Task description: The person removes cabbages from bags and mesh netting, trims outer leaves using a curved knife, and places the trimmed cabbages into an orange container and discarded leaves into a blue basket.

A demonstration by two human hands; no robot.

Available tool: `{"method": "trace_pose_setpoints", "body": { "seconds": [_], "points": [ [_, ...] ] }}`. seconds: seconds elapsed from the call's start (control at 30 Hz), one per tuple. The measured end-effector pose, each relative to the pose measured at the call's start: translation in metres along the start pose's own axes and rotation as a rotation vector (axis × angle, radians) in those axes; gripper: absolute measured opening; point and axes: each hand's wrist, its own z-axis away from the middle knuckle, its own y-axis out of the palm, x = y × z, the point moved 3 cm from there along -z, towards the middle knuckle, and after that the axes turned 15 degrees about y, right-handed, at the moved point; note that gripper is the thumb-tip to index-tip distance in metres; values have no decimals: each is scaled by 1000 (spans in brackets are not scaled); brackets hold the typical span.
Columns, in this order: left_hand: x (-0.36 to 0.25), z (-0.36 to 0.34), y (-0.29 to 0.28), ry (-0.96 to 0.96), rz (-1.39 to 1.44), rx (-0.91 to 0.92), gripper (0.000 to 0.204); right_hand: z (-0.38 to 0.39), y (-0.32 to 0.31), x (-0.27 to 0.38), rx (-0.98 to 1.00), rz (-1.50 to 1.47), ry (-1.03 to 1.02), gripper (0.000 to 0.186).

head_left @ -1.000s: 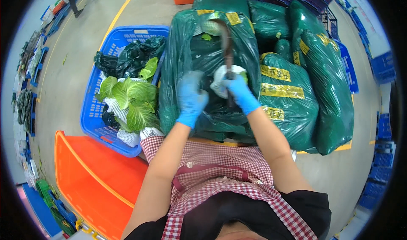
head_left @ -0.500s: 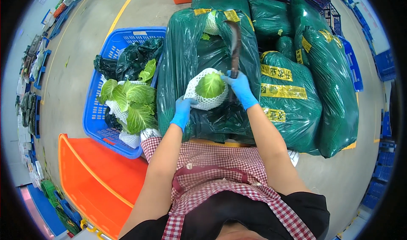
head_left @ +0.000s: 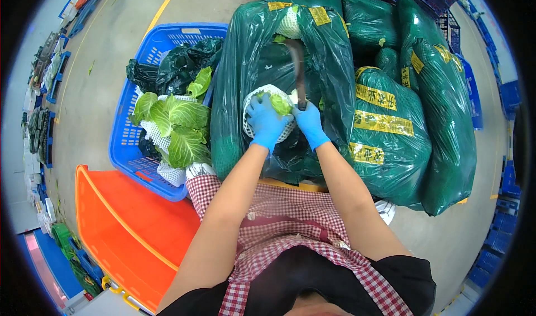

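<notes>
A green cabbage [head_left: 279, 105] sits in a white foam net sleeve [head_left: 287, 132] on top of the open dark green plastic bag [head_left: 234, 92] before me. Over the cabbage's top lies my gloved left hand [head_left: 267, 121], its fingers curved onto the leaves and gripping it. My gloved right hand [head_left: 310, 126] is closed round the lower end of a curved knife [head_left: 300, 73], whose blade points away from me. That hand is right beside the cabbage's right edge. Farther back in the bag's opening shows another netted cabbage [head_left: 289, 24].
To the left stands a blue basket [head_left: 120, 143] with loose cabbage leaves [head_left: 181, 115], foam nets and crumpled dark plastic [head_left: 187, 64]. An orange bin [head_left: 134, 221] is at the near left. Full green bags [head_left: 391, 143] with yellow tape are stacked on the right.
My left hand has moved from the net's left side onto the cabbage's top. The right hand has shifted slightly left and nearer with the knife. More white net now surrounds the cabbage's far side.
</notes>
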Motion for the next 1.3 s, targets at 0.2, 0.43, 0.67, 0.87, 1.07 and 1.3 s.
{"method": "trace_pose_setpoints", "body": {
  "seconds": [0.2, 0.43, 0.67, 0.87, 1.07, 1.3],
  "points": [
    [23, -29, 3, 9, -52, 219, 101, 3, 21, -92, 26, -137, 253, 35],
    [49, -58, 21, 68, 231, 382, 106, -29, 22, -71, 253, -616, 362, 32],
    [66, 24, -29, 90, 1007, 75, 81, 24, 4, -27, 169, -751, 175, 25],
    [74, 79, -18, -456, 2102, 21, 64, 86, -56, 109, 745, -957, 173, 20],
    [103, 120, -23, 327, 2515, -87, 68, 156, -57, 144, 806, -884, 228, 22],
    [157, 138, -47, 375, 2439, -342, 55, 181, -33, 109, 509, -722, 140, 21]
  ]
}}
